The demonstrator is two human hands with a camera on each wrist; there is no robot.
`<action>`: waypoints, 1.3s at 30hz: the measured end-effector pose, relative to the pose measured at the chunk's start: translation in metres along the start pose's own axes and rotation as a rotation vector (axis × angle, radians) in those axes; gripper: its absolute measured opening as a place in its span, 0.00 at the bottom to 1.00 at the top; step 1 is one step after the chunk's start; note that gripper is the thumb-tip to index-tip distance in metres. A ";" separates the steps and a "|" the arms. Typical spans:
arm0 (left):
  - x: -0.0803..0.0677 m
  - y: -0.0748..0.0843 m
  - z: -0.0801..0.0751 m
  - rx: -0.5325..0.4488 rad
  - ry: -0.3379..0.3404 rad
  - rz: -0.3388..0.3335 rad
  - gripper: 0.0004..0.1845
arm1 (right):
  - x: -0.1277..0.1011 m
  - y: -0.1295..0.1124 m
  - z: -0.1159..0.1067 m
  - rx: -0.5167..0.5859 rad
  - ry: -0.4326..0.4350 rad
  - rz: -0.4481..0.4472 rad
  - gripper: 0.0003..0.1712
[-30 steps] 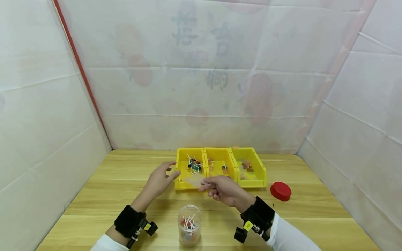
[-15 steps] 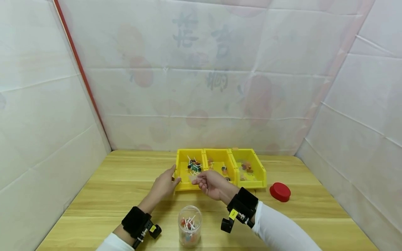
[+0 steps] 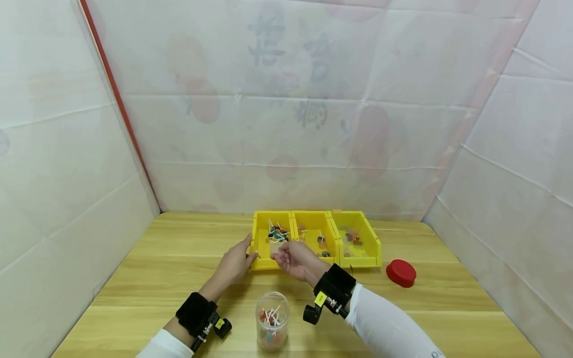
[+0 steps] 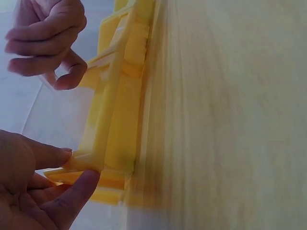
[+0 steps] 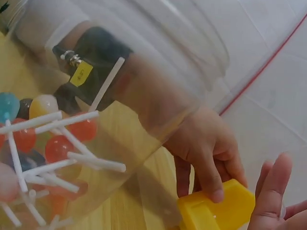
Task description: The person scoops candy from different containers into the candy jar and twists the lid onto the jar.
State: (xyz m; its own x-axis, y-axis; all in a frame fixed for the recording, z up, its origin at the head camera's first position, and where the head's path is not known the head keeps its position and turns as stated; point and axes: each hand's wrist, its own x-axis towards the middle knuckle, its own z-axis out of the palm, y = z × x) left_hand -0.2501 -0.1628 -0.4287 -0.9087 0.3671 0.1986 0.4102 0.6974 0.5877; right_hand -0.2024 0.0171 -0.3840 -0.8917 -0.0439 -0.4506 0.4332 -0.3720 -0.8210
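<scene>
In the head view the left hand sits at the centre of the frame, pinching the near left corner of the leftmost yellow bin; the left wrist view shows it plainly, thumb and fingers curled round that corner of the bin's rim. The right hand hovers just right of it, above the front lip of the same bin, fingers loosely curled with forefinger and thumb drawn near each other; whether they pinch anything between them I cannot tell, since nothing shows clearly there. The three yellow bins stand in a row running left to right across the middle of the counter, and each bin's long axis runs from the lower part of the frame toward the back wall. The lollipops lie heaped toward the far end of the leftmost bin, up-frame of both hands, their white sticks pointing every which way, so no single axis holds for the pile. The right hand is the nearer to them, with only the bare front half of the bin floor between. A clear jar with more lollipops stands at the bottom centre of the frame, between the two wrists, well apart from the bins; a red lid lies to the right.
</scene>
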 end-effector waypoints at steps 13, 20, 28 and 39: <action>-0.002 0.000 0.003 0.015 0.013 0.020 0.34 | 0.023 0.019 0.003 0.309 -0.028 -0.011 0.24; -0.002 -0.002 0.004 -0.001 0.018 0.033 0.34 | 0.032 0.028 0.014 0.492 0.050 -0.092 0.23; -0.001 -0.002 0.003 0.019 0.029 0.042 0.34 | 0.030 0.031 0.025 0.573 0.080 -0.199 0.27; -0.001 -0.001 0.003 0.020 0.022 0.064 0.34 | 0.038 0.033 0.027 0.460 0.126 -0.224 0.24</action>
State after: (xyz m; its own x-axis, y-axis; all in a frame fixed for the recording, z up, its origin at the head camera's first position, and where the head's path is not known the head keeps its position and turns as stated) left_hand -0.2494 -0.1619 -0.4318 -0.8821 0.3976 0.2527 0.4686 0.6851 0.5577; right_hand -0.2258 -0.0224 -0.4190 -0.9207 0.1844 -0.3439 0.1063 -0.7294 -0.6758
